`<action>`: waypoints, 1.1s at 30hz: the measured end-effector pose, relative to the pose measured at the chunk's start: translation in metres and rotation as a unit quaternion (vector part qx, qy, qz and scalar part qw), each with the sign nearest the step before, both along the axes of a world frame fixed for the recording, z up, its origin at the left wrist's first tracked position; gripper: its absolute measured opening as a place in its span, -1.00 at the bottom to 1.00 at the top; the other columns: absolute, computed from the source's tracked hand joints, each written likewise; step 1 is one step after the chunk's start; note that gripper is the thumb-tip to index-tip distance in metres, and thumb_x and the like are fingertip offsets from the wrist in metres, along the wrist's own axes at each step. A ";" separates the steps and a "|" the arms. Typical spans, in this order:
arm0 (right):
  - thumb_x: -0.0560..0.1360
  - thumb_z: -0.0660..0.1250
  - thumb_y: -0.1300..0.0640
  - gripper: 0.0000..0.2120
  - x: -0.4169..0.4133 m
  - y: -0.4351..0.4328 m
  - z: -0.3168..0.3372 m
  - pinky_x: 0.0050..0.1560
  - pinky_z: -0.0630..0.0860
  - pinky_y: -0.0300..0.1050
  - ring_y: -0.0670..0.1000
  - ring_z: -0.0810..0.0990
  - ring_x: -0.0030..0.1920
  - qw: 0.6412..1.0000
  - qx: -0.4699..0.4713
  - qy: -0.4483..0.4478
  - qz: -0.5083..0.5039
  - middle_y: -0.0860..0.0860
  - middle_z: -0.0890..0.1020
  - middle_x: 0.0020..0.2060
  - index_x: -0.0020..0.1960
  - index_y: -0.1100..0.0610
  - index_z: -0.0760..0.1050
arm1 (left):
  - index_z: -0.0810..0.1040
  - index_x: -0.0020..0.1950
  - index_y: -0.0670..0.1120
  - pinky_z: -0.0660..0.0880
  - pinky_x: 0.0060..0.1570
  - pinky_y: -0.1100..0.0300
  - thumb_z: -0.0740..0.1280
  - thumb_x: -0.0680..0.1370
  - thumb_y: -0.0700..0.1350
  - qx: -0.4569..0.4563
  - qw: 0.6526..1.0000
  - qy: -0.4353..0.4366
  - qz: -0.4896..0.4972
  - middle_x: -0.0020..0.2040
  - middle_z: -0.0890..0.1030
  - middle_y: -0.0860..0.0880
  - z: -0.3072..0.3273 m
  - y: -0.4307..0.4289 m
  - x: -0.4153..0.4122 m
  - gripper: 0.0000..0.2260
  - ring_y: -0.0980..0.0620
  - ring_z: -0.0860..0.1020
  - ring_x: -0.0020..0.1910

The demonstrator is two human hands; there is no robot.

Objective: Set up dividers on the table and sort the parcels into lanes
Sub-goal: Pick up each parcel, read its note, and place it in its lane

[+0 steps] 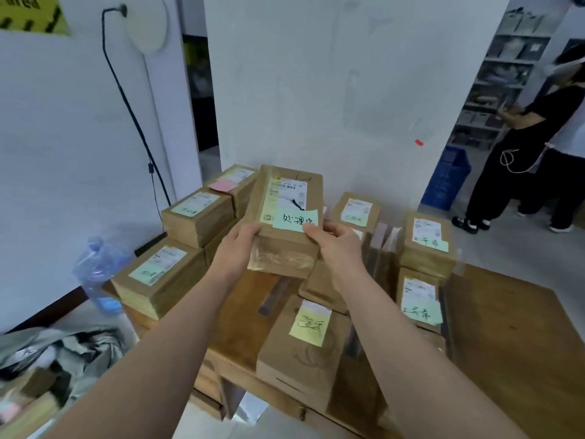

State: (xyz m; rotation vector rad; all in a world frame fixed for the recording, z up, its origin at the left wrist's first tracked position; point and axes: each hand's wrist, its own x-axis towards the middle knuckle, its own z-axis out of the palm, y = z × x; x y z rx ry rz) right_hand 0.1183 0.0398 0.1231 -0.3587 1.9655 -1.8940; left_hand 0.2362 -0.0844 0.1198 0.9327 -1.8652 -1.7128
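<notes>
Fingers of our left hand are curled round the left side of the box, and the right hand clamps the other side, thumb pressing on the green note stuck to its top. So both hands are closed on the one parcel, lifted clear above the middle of the desk, tipped so the shipping label and that handwritten note face us. We're probably reading it to choose a lane.

Below it lies a box with a yellow note near the front edge. Toward the left edge there's a stack of boxes, most showing green notes, with a pink note on the one at the far corner. Toward the right, two green-noted boxes sit one behind the other. Between the groups stand thin upright panels, likely the dividers, though they're blurred. The piles already look grouped by note, so we'd say sorting is well under way, and this box wants the green lane.
</notes>
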 end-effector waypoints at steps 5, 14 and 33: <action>0.41 0.50 -0.02 -0.76 0.031 -0.066 -0.026 0.02 0.57 -0.09 -0.03 0.63 -0.06 0.999 0.038 -0.027 -0.022 -0.07 0.65 -0.09 -0.01 0.04 0.55 | 0.55 0.15 0.12 0.39 0.29 -0.15 0.13 0.47 0.29 -0.008 0.997 -0.066 -0.048 0.18 0.61 -0.04 -0.023 -0.078 0.025 -0.59 -0.10 0.55 0.17; 0.43 0.48 0.01 -0.65 0.059 -0.126 -0.088 -0.17 0.58 -0.13 -0.02 0.63 -0.07 0.984 0.131 -0.096 -0.074 0.00 0.64 0.00 0.13 0.14 0.50 | 0.48 0.26 -0.04 0.45 0.17 0.02 0.12 0.66 0.08 0.048 0.980 -0.125 -0.145 0.09 0.64 -0.02 -0.082 -0.149 0.043 -0.70 -0.01 0.59 0.06; 0.51 0.38 0.21 -0.84 0.059 -0.179 -0.189 0.02 0.63 0.07 0.05 0.66 -0.05 0.950 0.239 -0.161 -0.121 0.07 0.67 0.06 0.07 0.17 0.52 | 0.36 0.44 0.08 0.41 0.33 -0.04 0.17 0.66 0.02 0.106 0.940 -0.211 -0.248 0.29 0.55 0.07 -0.183 -0.212 0.017 -0.66 0.00 0.50 0.26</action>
